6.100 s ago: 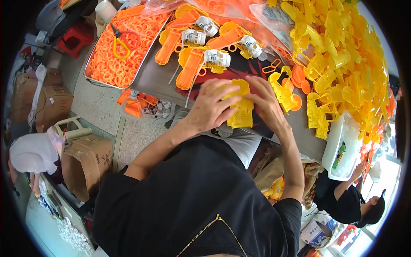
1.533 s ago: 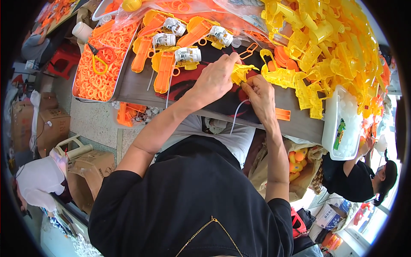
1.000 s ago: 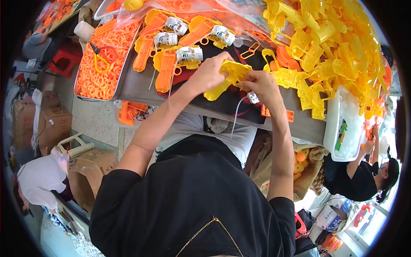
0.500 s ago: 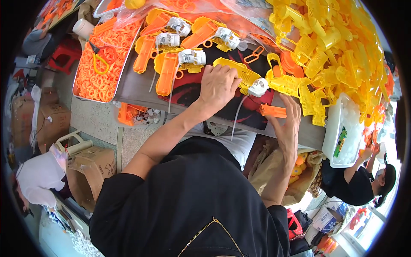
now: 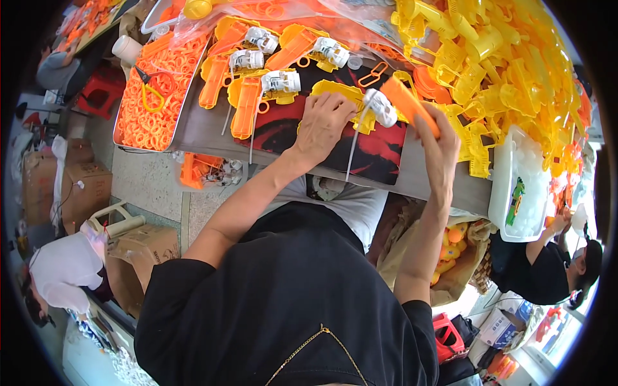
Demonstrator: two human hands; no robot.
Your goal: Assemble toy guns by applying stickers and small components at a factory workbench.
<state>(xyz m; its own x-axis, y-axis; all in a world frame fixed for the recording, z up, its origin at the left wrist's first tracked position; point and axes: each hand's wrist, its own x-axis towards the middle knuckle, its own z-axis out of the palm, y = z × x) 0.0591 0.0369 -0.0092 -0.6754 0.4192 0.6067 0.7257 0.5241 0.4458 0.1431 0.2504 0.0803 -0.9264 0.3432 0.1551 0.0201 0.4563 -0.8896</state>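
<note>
My left hand [image 5: 322, 123] grips a yellow plastic toy shell half [image 5: 338, 89] over a dark red-and-black mat [image 5: 373, 151]. At the shell's right end sits a white mechanism [image 5: 380, 107], and a thin pale strip hangs below it. Between the fingers and thumb of my right hand [image 5: 440, 145] is a long orange plastic part [image 5: 405, 100], tilted up just right of the mechanism. Whether the orange part touches the mechanism I cannot tell. To the left lie several similar yellow shells with orange parts and white mechanisms, such as one partly assembled toy [image 5: 248, 103].
A tray of orange rings [image 5: 145, 119] with yellow-handled scissors [image 5: 151, 90] stands at the left. Yellow shells [image 5: 489, 71] are heaped at the right, above a white tub [image 5: 505, 219]. Below the table edge is a paper sack [image 5: 460, 283]. A co-worker [image 5: 534, 270] sits at the right.
My right hand has raised the orange part and turned it from lying level to a steep tilt beside the white mechanism. My left hand stays on the yellow shell.
</note>
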